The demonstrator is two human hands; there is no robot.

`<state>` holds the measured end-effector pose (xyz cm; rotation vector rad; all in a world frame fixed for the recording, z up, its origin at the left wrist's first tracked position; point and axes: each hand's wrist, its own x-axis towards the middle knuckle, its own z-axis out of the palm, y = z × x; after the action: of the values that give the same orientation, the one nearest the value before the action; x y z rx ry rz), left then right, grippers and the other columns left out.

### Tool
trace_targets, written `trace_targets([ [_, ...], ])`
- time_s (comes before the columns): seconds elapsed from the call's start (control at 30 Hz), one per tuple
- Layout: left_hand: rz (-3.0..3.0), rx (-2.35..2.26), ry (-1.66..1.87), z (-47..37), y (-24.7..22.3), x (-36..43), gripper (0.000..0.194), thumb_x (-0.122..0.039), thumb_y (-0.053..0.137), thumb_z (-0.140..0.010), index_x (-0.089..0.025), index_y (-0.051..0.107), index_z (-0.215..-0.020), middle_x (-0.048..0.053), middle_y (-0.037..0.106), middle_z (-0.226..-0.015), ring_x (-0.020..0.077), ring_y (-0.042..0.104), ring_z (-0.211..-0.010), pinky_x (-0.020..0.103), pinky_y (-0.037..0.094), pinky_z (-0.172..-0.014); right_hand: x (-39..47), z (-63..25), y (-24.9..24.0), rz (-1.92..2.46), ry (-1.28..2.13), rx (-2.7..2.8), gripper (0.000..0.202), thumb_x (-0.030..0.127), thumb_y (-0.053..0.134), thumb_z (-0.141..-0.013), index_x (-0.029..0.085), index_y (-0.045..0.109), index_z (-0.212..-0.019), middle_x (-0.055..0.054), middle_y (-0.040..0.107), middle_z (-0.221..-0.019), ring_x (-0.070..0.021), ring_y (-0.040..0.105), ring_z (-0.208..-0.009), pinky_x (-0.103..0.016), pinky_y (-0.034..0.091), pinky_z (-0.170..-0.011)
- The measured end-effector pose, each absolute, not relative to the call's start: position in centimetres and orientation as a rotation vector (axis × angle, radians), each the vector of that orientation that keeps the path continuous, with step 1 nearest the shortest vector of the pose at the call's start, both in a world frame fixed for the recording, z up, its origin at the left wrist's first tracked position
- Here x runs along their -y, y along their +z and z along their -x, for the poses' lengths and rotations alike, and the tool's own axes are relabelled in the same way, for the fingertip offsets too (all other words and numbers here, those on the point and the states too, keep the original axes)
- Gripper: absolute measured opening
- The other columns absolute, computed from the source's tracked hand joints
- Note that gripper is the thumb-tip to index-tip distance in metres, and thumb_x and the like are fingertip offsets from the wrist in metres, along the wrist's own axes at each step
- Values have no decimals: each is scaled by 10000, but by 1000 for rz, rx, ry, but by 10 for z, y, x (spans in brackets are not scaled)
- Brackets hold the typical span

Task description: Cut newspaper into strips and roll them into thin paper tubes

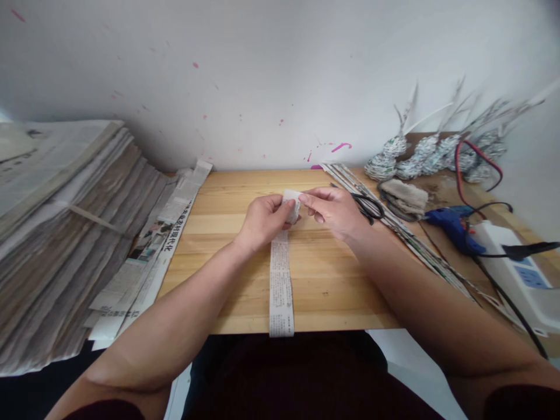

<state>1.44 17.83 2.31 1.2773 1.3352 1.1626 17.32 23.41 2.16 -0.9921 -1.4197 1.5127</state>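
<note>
A long strip of newspaper (pixel 280 286) runs up the middle of the wooden table, its near end just past the front edge. My left hand (pixel 268 219) is closed on the strip's far end, thumb on top, lifting it a little off the wood. Thumb and fingers of my right hand (pixel 332 209) pinch the upper right corner of that same end. Both hands are close together, almost touching. Right behind my right hand lie black-handled scissors (pixel 370 205), partly covered by it.
At left stands a tall stack of newspapers (pixel 83 233), with cut newspaper strips (pixel 175 233) beside it. Thin rolled paper sticks (pixel 394 224) lie at right. Beyond are a blue glue gun (pixel 452 226), a white power strip (pixel 514 268), a cloth (pixel 402 198) and woven paper pieces (pixel 420 156).
</note>
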Motion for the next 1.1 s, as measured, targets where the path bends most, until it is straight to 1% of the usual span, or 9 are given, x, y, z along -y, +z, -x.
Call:
trace_targets([
  [0.23,-1215,-1312,1181,-17,23,-178,358,-507,676,-803,-151,659,-773,66,704,-802,168,652,-748,308,587,-681,-234,-172,19,992,1509,1448,294,422,838,-670,164,762,-787,3,605,-595,-81,442,-510,-238,276,-430],
  [0.43,-1211,-1302,1174,-16,21,-178,326,-469,650,-836,-147,659,-785,62,700,-796,173,665,-778,312,594,-707,-234,-174,19,995,1516,1463,250,393,814,-707,163,763,-792,0,601,-589,-79,441,-496,-235,275,-423],
  [0.63,-1261,-1295,1156,-17,21,-177,327,-463,617,-860,-149,653,-777,61,699,-789,155,648,-737,304,574,-712,-235,-174,19,1009,1527,1435,252,393,839,-669,177,743,-756,0,598,-596,-93,464,-523,-237,256,-420],
  [0.8,-1354,-1325,1131,-16,18,-177,331,-453,590,-877,-156,638,-738,61,691,-766,150,640,-703,281,543,-673,-234,-172,20,1010,1514,1430,333,427,890,-593,170,693,-670,7,593,-601,-78,432,-510,-245,266,-429],
  [1.0,-1450,-1315,1148,-15,15,-178,311,-425,585,-886,-165,648,-728,52,685,-719,145,643,-677,271,532,-662,-233,-171,22,1015,1486,1440,418,482,908,-535,182,627,-610,43,535,-545,-69,401,-487,-239,270,-430],
  [1.1,-1476,-1297,1145,-15,14,-178,298,-409,580,-892,-170,654,-731,46,683,-710,147,648,-677,274,537,-664,-232,-171,21,1012,1438,1449,452,499,907,-527,186,585,-579,56,504,-529,-69,393,-488,-242,281,-443],
])
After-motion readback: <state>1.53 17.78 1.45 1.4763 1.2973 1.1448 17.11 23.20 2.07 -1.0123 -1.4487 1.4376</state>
